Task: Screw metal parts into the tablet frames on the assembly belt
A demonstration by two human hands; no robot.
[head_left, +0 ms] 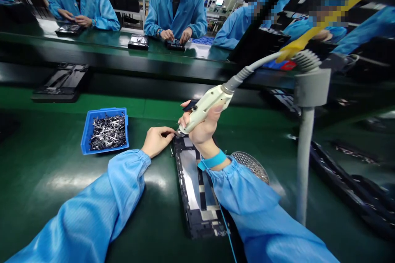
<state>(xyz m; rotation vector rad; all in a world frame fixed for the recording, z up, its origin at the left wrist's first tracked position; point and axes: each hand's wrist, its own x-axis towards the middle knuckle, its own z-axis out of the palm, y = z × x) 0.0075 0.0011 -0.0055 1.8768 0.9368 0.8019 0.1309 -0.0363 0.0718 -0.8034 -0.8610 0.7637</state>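
Note:
My right hand [203,129] is wrapped round a white electric screwdriver [205,109], its tip angled down at the far left corner of an opened tablet [189,172]. The tablet lies flat on the green bench, with silvery panels and dark strips showing; my right forearm covers part of it. At that same corner, my left hand [158,140] has thumb and forefinger pinched together beside the screwdriver tip. Whatever sits between those fingers is too small to make out. A blue bin [82,144] full of small metal and black parts stands left of my left hand.
A round perforated metal dish [249,164] sits partly behind my right sleeve. The screwdriver's cable runs to a grey post [305,164] at right. Dark device frames [348,189] lie beyond it. Another device [61,82] is at far left. Co-workers in blue coats [175,8] work across the line.

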